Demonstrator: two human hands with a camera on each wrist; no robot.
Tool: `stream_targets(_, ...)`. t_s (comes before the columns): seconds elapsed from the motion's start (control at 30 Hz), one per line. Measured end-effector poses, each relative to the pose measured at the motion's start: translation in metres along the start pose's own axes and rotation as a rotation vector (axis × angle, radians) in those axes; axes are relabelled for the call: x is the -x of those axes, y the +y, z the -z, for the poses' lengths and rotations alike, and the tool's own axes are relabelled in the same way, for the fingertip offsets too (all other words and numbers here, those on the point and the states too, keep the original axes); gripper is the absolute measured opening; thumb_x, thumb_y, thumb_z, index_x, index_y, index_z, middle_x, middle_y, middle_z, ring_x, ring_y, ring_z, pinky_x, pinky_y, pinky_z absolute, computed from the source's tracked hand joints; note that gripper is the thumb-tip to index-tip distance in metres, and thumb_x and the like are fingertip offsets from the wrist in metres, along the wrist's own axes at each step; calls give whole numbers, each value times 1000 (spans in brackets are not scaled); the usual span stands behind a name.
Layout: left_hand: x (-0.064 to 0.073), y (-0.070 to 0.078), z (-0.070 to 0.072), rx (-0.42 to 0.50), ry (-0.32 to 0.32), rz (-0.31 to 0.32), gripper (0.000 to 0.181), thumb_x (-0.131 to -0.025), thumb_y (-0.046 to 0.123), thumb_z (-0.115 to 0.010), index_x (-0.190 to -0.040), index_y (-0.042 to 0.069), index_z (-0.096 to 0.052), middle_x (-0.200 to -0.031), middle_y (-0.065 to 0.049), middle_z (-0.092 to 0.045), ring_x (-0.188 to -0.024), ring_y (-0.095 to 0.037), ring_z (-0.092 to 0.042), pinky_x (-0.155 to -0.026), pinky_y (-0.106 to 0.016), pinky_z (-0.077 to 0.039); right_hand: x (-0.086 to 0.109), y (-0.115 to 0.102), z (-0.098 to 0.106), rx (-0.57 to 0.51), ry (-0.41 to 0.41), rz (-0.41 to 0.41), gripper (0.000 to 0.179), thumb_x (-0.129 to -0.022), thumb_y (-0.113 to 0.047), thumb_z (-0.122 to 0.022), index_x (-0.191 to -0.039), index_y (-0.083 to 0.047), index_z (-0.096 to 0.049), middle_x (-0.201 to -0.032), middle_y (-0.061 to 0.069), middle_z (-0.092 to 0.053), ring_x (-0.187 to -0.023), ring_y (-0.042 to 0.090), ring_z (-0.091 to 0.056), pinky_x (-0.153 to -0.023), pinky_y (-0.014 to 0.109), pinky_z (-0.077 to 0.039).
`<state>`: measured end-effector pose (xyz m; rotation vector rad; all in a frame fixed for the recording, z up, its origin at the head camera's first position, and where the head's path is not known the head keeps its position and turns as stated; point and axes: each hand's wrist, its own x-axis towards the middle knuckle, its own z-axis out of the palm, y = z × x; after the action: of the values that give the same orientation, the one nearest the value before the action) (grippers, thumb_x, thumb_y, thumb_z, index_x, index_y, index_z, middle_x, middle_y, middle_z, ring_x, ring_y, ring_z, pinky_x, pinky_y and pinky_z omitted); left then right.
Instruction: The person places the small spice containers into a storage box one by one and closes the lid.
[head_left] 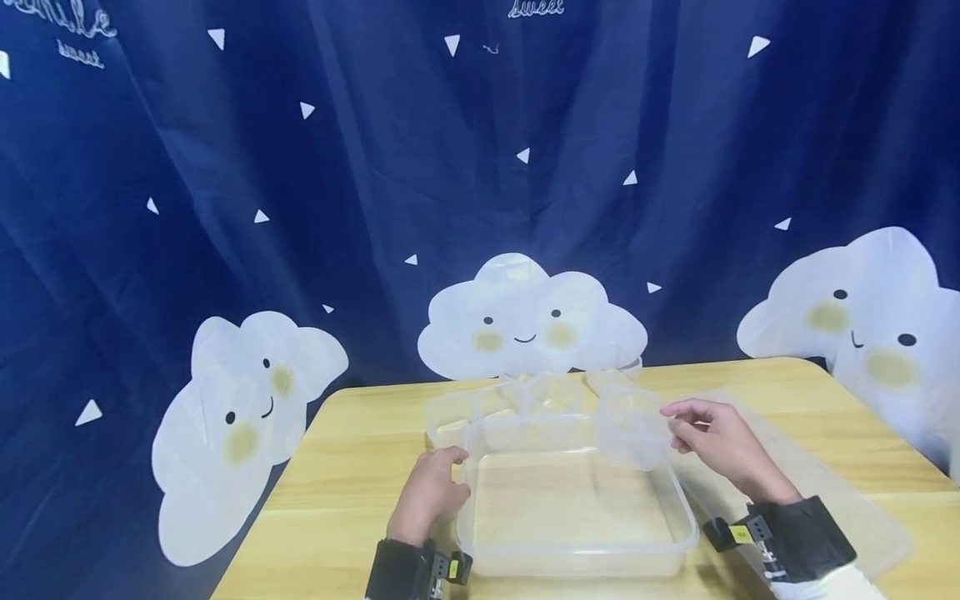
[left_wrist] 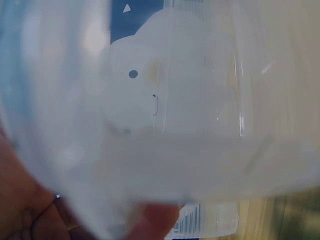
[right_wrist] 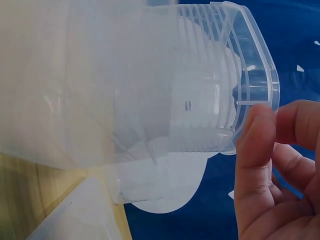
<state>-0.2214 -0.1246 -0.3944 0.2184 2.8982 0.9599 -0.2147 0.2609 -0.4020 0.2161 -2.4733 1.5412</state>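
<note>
A large clear plastic storage box (head_left: 581, 560) stands on the table, its open top facing up. At its left side my left hand (head_left: 431, 492) holds the wall near the rim; in the left wrist view the fingers (left_wrist: 160, 217) show partly behind the cloudy plastic. My right hand (head_left: 716, 437) pinches the rim of a small clear plastic bin (head_left: 633, 429) between thumb and fingers. This bin, ribbed along its side in the right wrist view, hangs tilted over the large box's back right corner.
Several more small clear bins (head_left: 450, 412) stand in a row behind the large box. A flat translucent lid (head_left: 840, 492) lies on the wooden table (head_left: 337, 467) at the right. A blue curtain (head_left: 375, 167) with cloud prints hangs behind the table's far edge.
</note>
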Motion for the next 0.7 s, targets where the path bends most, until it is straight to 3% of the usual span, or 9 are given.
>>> stream_targets(0.23,-3,2,-4,-1,1,-19,45,-76,0,-68,-121,-1,-62,-122,-23,-59,-106,-37,-55,-74,-46,-52,-1,2,4,15,-4,28,14,-93,1,-58,-103,9,-63,-84,13,-63,-65,12,-62,-60,27,-54)
stream_targets(0.47,-4,1,-6,-15,3,-19,45,-75,0,-68,-120,0,-63,-122,-21,-59,-116,-42,-50,-84,-54,-49,1,5,5,7,-48,15,11,-93,1,-58,-100,8,-63,-84,13,-63,-64,15,-62,-59,28,-54)
stream_targets(0.7,-3,-1,-1,-19,-3,-32,47,-75,0,-66,-122,-1,-62,-122,-22,-59,-93,-30,-55,-76,-46,-51,2,5,0,-9,-76,-18,10,-91,2,-59,-99,7,-63,-81,12,-63,-65,16,-63,-61,28,-55)
